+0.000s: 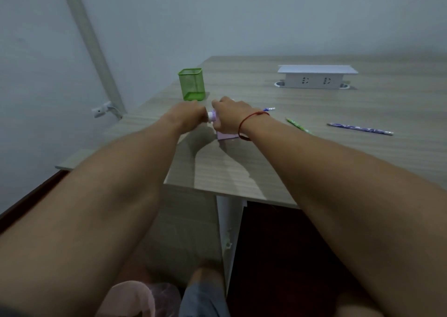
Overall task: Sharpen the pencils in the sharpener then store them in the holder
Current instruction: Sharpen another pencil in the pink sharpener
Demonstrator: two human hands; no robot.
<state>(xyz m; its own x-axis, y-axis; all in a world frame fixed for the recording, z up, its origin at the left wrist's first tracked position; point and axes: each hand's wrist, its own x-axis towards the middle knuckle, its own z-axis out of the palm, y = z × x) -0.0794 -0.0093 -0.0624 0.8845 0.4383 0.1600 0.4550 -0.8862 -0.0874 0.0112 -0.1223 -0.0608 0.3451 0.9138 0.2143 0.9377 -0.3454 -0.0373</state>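
A small lilac sharpener (pixel 223 135) stands on the wooden desk (pixel 242 171) near its left edge. My right hand (pixel 229 117) grips its body from above. My left hand (pixel 187 115) has curled fingers closed at the sharpener's white-and-purple round end (pixel 211 116); what lies inside the fingers is hidden. A green mesh holder (pixel 191 84) stands just behind my left hand and looks empty. A blue-and-white pencil tip (pixel 269 109) pokes out past my right wrist. Further right on the desk lie a green pencil (pixel 297 125) and a purple pencil (pixel 360 128).
A white socket box (pixel 316 77) sits at the back of the desk. The desk's left edge runs close beside my left hand. A white desk leg (pixel 229 232) and pink bags (pixel 135 299) are below, by my knee.
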